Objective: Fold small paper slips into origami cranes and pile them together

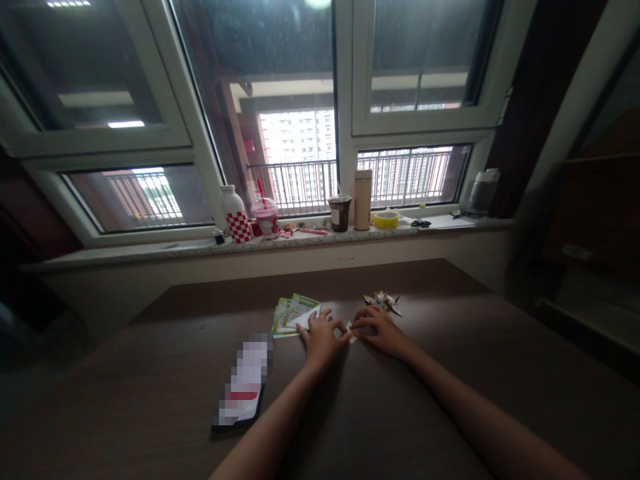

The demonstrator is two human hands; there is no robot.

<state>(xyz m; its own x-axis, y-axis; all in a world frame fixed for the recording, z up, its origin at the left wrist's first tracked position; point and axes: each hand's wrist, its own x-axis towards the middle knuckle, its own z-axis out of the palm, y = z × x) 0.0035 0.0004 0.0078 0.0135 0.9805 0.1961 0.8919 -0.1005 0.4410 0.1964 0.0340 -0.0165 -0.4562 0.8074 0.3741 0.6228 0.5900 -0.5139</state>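
Observation:
Both hands meet over the brown table (400, 400). Between their fingertips is a small white-and-yellow piece (353, 333), which looks like folded paper. My left hand (324, 340) pinches its left side with thumb and forefinger, the other fingers spread toward a few green-and-white cards (287, 313) lying fanned out. From the right, my right hand (381, 331) has its fingers closed on the same piece, partly hiding it. Just behind the right hand lies a small heap of pointed, folded-looking pieces (387, 300). Their exact kind is too small to make out.
A phone (245, 383) with a blurred screen lies left of my left forearm. On the windowsill (300, 247) stand a checkered bottle (235, 213), a pink drink cup (266, 219), a dark cup (341, 213), a beige flask (363, 200), yellow tape (386, 221) and scissors (421, 223).

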